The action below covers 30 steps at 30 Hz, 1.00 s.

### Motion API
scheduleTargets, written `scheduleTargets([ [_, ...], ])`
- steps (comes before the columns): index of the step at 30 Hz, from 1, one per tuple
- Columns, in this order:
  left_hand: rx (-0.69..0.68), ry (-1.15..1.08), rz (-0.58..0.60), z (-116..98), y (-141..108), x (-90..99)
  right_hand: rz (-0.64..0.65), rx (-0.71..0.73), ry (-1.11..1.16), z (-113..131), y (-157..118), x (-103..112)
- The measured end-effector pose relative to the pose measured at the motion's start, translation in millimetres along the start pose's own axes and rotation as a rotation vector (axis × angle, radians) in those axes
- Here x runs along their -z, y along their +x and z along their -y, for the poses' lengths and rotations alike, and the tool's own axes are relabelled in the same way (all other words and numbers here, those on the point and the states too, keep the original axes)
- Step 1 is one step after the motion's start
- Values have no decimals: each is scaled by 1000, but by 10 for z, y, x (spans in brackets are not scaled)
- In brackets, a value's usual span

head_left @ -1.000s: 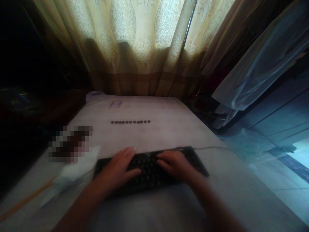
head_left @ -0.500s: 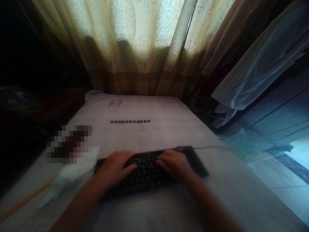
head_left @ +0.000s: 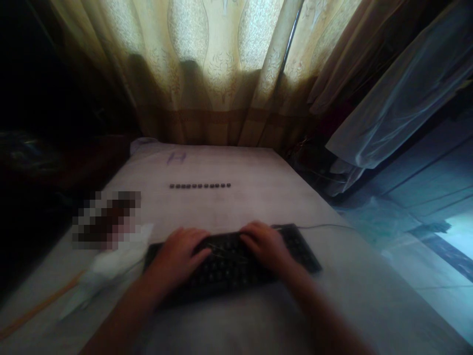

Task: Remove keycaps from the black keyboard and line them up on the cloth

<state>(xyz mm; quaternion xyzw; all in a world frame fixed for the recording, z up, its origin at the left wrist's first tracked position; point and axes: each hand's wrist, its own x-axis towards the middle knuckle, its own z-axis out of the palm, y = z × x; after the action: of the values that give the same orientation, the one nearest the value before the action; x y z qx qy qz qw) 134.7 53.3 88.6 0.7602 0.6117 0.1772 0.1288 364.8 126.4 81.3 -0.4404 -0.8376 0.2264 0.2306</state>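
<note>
A black computer keyboard (head_left: 221,276) lies slightly askew on the pale cloth in front of me. At its far edge on the left, my left hand (head_left: 183,254) grips it, the fingers over the edge and the thumb across the keys. My right hand (head_left: 264,244) holds the same edge further right, fingers bent together over it. Between the hands, a thin yellowish wire piece (head_left: 225,250) rests across the keys; its kind is hard to make out. Beyond the keyboard stands a straight row of small dark keycaps (head_left: 200,186). My fingertips are partly hidden.
A white plastic bag (head_left: 107,266) and an orange-brown stick (head_left: 44,301) lie to the left, beside a blurred-out patch. The keyboard cable (head_left: 325,226) runs off right over the cloth (head_left: 258,167). Patterned curtains (head_left: 221,74) hang behind; pale fabric (head_left: 391,103) hangs at right.
My right hand has moved slightly up towards the keyboard's far edge, and my left hand has shifted a little. The keyboard has edged slightly right. The keycap row looks the same.
</note>
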Motion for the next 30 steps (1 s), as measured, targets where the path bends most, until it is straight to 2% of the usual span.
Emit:
scheduleTargets([
  [3, 17, -90, -107, -134, 2, -11, 21, -185, 480, 142, 4, 23],
  [5, 14, -174, -194, -233, 3, -28, 67, -296, 718, 229, 9, 4],
  [9, -29, -296, -352, -347, 9, -87, 118, -365, 949, 328, 9, -105],
  [15, 5, -428, -399, -364, 19, -137, 162, -403, 1055, 370, -29, -210],
  [23, 194, -662, -296, -431, 38, -85, 168, -352, 962, 364, -79, -222],
  [30, 30, -491, -369, -438, 2, -138, 132, -349, 988, 303, -98, -298],
])
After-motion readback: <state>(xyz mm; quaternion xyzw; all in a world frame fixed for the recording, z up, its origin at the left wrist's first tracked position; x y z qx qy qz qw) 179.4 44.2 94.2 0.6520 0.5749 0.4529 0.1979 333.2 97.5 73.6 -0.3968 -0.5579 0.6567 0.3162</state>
